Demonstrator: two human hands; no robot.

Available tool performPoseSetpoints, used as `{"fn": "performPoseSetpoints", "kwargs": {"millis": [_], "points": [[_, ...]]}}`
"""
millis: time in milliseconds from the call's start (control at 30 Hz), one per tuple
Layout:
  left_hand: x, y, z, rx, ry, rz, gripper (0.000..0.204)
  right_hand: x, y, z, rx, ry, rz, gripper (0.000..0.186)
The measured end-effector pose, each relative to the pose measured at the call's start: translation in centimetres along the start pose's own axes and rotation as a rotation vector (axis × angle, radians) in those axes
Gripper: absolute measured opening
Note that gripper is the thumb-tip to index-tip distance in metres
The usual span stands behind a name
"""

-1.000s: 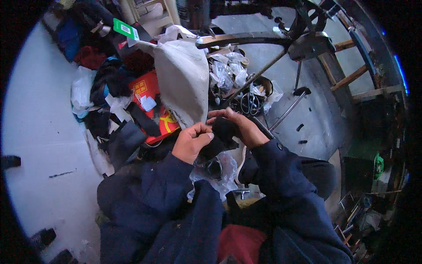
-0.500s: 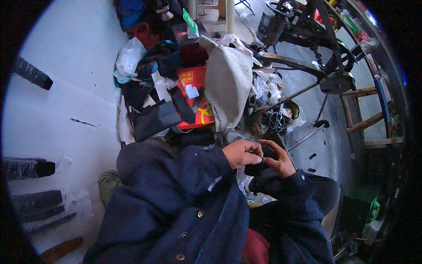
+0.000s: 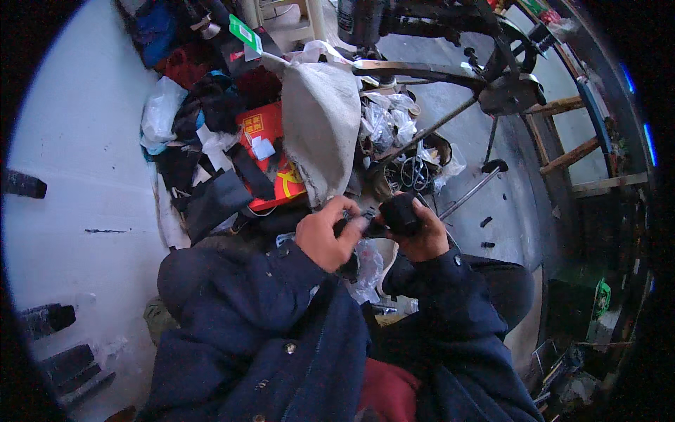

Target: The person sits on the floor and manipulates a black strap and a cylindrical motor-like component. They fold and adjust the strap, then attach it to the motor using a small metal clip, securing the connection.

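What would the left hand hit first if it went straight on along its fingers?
Probably the black piece held by the right hand, just to the right of the left hand's fingertips. Depth is unclear, and blur hides whether they already touch.

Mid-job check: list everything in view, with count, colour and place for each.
black piece: one, black, in the right hand
clear plastic bag: one, clear, just below the hands
sheet: one, off-white, beyond the hands
red packet: one, red and yellow, left of the sheet
bulging bag: one, whitish, upper left
card: one, green and white, top, left of centre
bagged items: several, clear wrapping, right of the sheet
machine: one, dark, upper right
wooden bars: at least two, brown, right
strips: several, black, left edge
Other clutter: too dark to count
sleeves: two, dark blue, lower middle
left hand: one, bare, left of the black piece
right hand: one, bare, lower centre
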State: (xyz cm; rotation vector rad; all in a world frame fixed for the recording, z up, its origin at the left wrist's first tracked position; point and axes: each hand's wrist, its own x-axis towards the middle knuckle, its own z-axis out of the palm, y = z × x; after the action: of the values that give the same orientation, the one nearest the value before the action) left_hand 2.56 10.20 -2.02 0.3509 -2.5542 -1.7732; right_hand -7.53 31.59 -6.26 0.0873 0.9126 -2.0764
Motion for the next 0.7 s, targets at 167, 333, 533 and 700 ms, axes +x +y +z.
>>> {"fn": "performPoseSetpoints", "kwargs": {"millis": [167, 333, 533, 700], "points": [[-0.3, 1.2, 2.7, 0.245, 0.013, 0.165, 0.076, -0.1, 1.3, 0.4, -0.052, 0.070, 0.016, 0.050], [0.5, -0.4, 3.3, 0.243, 0.003, 0.041, 0.062, -0.7, 1.7, 2.2, -0.240, 0.032, 0.015, 0.057], [1.4, -1.7, 2.0, 0.040, -0.128, -0.011, 0.062, -2.1, -1.4, 3.1, -0.714, -0.109, -0.061, 0.078], [1.4, -1.7, 1.5, -0.089, -0.217, -0.015, 0.067, -1.9, -2.0, 2.5, -0.709, 0.012, -0.086, 0.059]]}}
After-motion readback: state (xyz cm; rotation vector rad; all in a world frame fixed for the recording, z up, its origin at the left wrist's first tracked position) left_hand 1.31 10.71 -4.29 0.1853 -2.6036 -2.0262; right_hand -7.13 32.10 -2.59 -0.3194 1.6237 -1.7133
